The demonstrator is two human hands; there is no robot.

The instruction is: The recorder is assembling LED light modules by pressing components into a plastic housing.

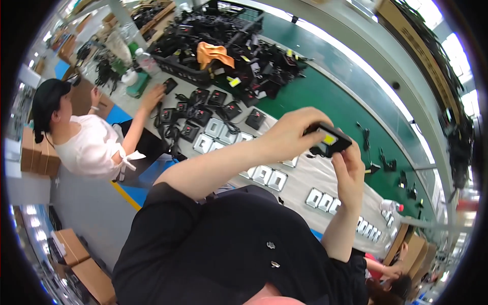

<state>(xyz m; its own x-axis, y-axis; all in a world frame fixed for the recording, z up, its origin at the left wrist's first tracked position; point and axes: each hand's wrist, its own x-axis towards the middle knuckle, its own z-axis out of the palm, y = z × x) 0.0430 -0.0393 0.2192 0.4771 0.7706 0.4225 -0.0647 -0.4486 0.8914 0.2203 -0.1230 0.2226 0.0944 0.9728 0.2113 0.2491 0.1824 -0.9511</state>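
Observation:
Both my hands hold up a flat black rectangular device (339, 141) with a bright yellow patch on its face, above the pale worktable. My left hand (300, 129) grips its left end, fingers behind and thumb in front. At the lower right corner, my right hand (351, 173) pinches the edge between thumb and fingers. Below and to the left on the table, rows of small white-and-grey frames (262, 174) lie side by side. Several black corded devices (203, 117) are heaped left of my left forearm. One more black device (255, 118) sits apart, nearer my hands.
A co-worker in a white top (89, 140) reaches onto the table at left. Behind stands a black crate (188, 73) of dark parts, an orange cloth (213, 54) over it. A green surface (300, 94) carries more dark parts. A capped bottle (390, 205) and another person (389, 284) are at right.

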